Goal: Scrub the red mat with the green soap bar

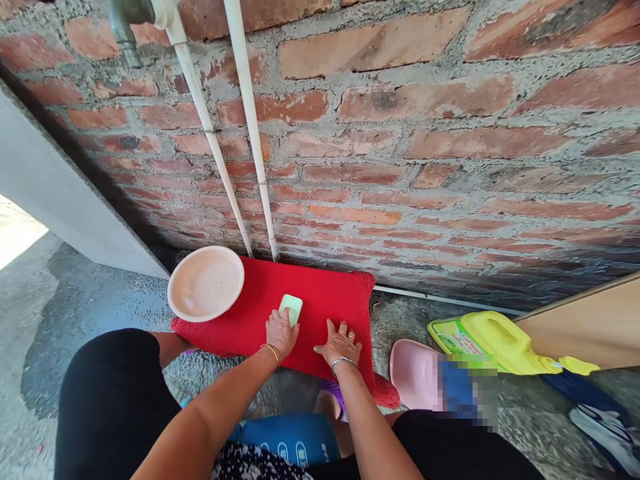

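A red cloth [320, 300] with a rough, knitted-looking edge lies spread over a low support, which it mostly hides. My left hand [281, 332], wearing a gold-coloured bracelet, is closed on a pale green bar of soap [292, 305] against the middle of the cloth. To the right, my right hand [340, 345], with a silver-coloured bangle, rests palm down on the cloth, fingers spread. A pale pink basin [206, 313] stands on the cloth's left end, with what looks like shallow water inside.
Behind the cloth rises a brick wall [360, 147] with white pipes [250, 120] and a tap [127, 30]. A yellow jug [493, 340] and a pink plastic container [413, 373] are on the right. Below my arms is a blue container [295, 433]; a shoe [603, 430] lies lower right.
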`<state>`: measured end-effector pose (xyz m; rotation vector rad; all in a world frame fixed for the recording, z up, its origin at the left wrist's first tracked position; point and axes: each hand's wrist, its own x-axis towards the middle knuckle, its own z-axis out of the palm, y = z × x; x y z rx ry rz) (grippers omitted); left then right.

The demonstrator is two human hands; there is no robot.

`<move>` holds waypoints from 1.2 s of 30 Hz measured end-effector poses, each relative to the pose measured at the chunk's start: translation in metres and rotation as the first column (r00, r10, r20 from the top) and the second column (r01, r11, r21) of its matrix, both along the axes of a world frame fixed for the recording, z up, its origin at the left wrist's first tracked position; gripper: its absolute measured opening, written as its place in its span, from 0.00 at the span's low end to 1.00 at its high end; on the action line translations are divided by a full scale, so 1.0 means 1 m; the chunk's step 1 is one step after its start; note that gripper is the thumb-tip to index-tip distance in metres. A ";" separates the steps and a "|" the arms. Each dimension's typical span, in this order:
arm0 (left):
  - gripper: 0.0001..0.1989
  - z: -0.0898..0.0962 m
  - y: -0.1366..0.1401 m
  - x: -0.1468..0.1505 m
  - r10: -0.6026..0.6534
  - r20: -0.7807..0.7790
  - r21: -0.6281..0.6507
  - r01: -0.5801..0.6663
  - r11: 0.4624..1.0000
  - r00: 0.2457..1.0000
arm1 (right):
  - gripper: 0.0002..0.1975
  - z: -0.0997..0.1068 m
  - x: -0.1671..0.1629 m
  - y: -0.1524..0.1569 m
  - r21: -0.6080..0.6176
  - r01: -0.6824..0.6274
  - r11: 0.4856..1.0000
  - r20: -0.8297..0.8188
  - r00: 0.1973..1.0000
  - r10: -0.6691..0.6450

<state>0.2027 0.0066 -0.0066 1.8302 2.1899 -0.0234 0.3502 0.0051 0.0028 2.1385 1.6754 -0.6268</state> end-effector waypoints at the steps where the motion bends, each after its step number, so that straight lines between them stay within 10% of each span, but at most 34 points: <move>1: 0.25 -0.002 -0.004 0.013 -0.090 0.030 -0.004 0.090 0.996 0.996 | 0.42 -0.001 0.001 0.000 0.005 0.000 1.000 0.001 1.000 0.000; 5: 0.27 -0.002 -0.009 0.022 -0.161 0.080 0.007 0.161 0.987 0.984 | 0.41 -0.003 0.002 -0.001 0.016 -0.004 1.000 -0.009 1.000 0.005; 13: 0.25 0.021 0.035 -0.055 0.278 -0.001 0.044 -0.277 0.960 0.961 | 0.44 0.003 0.000 0.001 0.002 0.005 1.000 -0.013 1.000 -0.005; 24: 0.26 0.004 -0.001 0.021 -0.146 0.113 0.020 0.145 0.989 0.983 | 0.42 -0.004 0.002 0.001 -0.005 -0.002 1.000 -0.013 1.000 0.002; 31: 0.23 0.003 -0.013 -0.083 0.254 -0.030 0.091 -0.251 0.964 0.967 | 0.43 -0.007 0.001 0.001 0.019 -0.018 1.000 0.004 1.000 0.018; 36: 0.23 -0.006 -0.020 -0.062 0.236 -0.074 0.102 -0.228 0.968 0.969 | 0.42 -0.006 0.001 -0.001 0.022 -0.011 1.000 0.011 1.000 0.011</move>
